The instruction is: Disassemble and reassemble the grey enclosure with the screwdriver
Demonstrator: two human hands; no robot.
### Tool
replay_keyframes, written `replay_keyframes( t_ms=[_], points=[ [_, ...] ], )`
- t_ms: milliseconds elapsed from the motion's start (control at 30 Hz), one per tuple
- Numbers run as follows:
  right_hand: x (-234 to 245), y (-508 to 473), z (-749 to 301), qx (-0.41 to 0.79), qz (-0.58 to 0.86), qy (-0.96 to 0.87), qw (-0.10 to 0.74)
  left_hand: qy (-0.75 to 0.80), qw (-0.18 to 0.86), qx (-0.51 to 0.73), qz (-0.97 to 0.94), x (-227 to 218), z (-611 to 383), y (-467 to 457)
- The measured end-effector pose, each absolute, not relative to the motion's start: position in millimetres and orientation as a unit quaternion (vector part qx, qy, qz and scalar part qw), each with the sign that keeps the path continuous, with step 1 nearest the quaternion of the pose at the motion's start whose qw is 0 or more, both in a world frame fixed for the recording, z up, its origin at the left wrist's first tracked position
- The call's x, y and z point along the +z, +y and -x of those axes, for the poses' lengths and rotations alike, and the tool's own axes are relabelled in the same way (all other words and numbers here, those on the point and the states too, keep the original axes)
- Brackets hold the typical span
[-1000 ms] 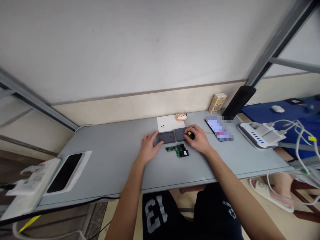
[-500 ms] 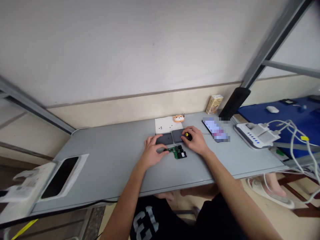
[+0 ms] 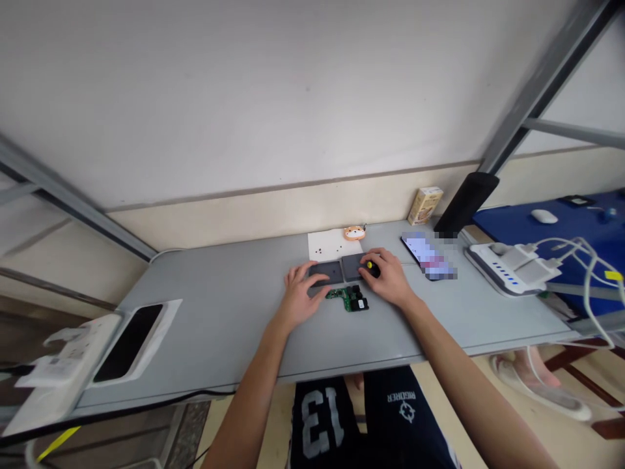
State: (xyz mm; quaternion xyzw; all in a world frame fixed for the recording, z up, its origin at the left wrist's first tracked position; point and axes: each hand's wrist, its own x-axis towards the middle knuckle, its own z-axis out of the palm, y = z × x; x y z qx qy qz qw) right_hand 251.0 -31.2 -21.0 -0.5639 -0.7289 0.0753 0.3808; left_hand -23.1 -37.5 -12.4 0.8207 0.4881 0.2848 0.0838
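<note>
Loosely, the left hand point(image 3: 299, 294) curves half-open left of the board point(image 3: 350, 298), by the left shell point(image 3: 330, 273); whether it grips, I cannot tell. Beyond the board, the right hand point(image 3: 389, 277) clasps a yellow-ended tool point(image 3: 371, 266) at the right shell point(image 3: 351, 267).

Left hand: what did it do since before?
The left hand moved right and nearer the person, from beside the left dark-grey rectangular tray toward the green circuit board; any grip is unclear. The right hand stayed on the yellow-topped black tool.
</note>
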Motion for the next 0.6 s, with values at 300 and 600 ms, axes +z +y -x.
replay_keyframes(
  t_ms=[300, 600],
  points=[
    [-22.1, -30.6, -251.6, 0.078, 0.562, -0.728, 0.385, 0.546, 0.100, 0.327, -0.765, -26.4, 35.4, -23.8],
    [-23.4, -31.0, -249.4, 0.079, 0.564, -0.719, 0.398, 0.526, 0.118, 0.285, -0.792, -29.5, 38.0, -23.0]
  ],
)
